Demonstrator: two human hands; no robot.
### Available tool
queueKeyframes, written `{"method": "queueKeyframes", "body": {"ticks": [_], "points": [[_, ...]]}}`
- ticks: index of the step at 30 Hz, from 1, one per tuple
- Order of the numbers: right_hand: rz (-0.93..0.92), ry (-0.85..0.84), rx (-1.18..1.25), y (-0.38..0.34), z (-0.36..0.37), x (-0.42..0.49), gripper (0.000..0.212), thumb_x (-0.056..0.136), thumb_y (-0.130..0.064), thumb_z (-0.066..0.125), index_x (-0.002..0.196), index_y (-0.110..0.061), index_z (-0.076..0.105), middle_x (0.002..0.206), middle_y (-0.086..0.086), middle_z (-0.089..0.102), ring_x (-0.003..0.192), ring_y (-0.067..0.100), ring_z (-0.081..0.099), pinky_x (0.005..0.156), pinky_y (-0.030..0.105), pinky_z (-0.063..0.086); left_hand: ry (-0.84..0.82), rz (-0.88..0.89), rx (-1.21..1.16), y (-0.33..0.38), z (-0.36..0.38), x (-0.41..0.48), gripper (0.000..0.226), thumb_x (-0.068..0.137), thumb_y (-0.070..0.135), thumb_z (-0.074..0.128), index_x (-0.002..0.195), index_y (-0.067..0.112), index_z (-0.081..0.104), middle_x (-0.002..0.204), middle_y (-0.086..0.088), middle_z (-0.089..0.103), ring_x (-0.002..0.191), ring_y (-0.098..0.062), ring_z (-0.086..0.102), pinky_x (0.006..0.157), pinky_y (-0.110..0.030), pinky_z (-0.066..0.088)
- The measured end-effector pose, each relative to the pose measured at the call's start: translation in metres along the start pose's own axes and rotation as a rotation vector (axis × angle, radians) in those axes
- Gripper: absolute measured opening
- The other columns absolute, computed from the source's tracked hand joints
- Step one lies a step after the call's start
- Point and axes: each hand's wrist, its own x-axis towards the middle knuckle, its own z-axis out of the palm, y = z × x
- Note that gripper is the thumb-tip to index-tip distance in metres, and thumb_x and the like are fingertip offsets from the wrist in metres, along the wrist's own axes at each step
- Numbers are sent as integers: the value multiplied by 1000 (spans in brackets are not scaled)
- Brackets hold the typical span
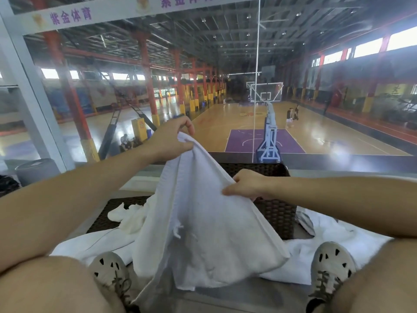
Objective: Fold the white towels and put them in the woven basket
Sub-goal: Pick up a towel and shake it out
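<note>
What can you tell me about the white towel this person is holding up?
The held towel is white terry cloth with a hemmed border, unfolded and hanging in a loose tent shape. The left hand pinches its top corner, the highest point. The right hand grips its right edge lower down. Its lower end drapes onto other white towels lying below, in front of the dark woven basket.

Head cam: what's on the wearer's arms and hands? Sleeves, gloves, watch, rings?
Nothing worn. Left hand and right hand are ungloved, no rings or watch showing; left forearm and right forearm are bare to the frame edges, no sleeve in view.
</note>
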Motion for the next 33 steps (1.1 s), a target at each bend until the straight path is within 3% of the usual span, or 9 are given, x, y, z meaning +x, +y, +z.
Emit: {"method": "queueKeyframes", "body": {"ticks": [4, 7, 11, 14, 19, 23, 29, 31, 33], "points": [[63, 105, 175, -18, -32, 11, 15, 93, -8, 66, 95, 5, 73, 79, 15, 77, 70, 31, 77, 63, 45, 68, 70, 146, 224, -18, 1, -6, 29, 89, 6, 64, 100, 29, 49, 89, 12, 63, 84, -22, 61, 76, -47, 56], [60, 192, 334, -32, -46, 10, 24, 96, 8, 52, 76, 2, 64, 48, 8, 66, 43, 22, 65, 47, 34, 61, 104, 152, 282, -35, 9, -9, 34, 82, -2, 64, 85, 32, 59, 87, 14, 65, 86, -19, 64, 77, -47, 58], [63, 261, 646, -36, -53, 16, 26, 97, 7, 39, 98, 12, 64, 69, 21, 75, 56, 32, 75, 66, 48, 67, 50, 145, 210, -41, 27, -15, 39, 88, -7, 66, 89, 27, 85, 101, 19, 70, 96, -9, 68, 92, -43, 57], [93, 315, 764, -35, -58, 13, 25, 97, 5, 42, 106, 17, 63, 81, 33, 76, 74, 46, 79, 77, 55, 67, -67, 118, 81, -21, 38, -22, 25, 92, 28, 62, 100, 29, 86, 108, 20, 72, 100, -5, 69, 93, -39, 57], [134, 392, 887, -30, -68, 12, 30, 96, 6, 42, 116, 12, 64, 79, 30, 77, 71, 45, 79, 68, 50, 68, -242, 53, -13, 9, 46, -26, 65, 73, 86, 70, 107, 33, 85, 116, 20, 69, 108, -2, 64, 91, -29, 52], [149, 383, 915, -32, -68, 8, 31, 98, 5, 40, 120, 10, 62, 76, 27, 77, 69, 43, 79, 57, 45, 67, -90, 67, 94, 10, 56, -23, 34, 78, 43, 92, 105, 23, 86, 112, 9, 74, 101, -10, 67, 90, -41, 57], [159, 221, 182, -38, -89, -6, 39, 105, -28, 53, 111, 7, 69, 84, 22, 79, 62, 32, 76, 61, 39, 66, 44, -112, -25, 8, 41, -13, 18, 80, 11, 85, 95, 21, 85, 101, 4, 80, 95, -12, 72, 94, -41, 61], [35, 249, -139, -43, -97, -11, 63, 93, -73, 62, 115, -14, 68, 109, 12, 77, 86, 27, 78, 76, 36, 59, 29, -101, -51, 9, 36, -11, 24, 77, 13, 86, 95, 25, 76, 95, 8, 78, 93, -12, 72, 91, -46, 61], [-171, 241, -380, -56, -90, -16, 102, 72, -90, 68, 146, -21, 55, 145, 3, 62, 124, 26, 63, 95, 37, 48, -10, -57, -82, 15, 30, -8, 42, 73, 16, 89, 104, 24, 61, 89, 6, 75, 86, -16, 70, 84, -52, 61]]}}
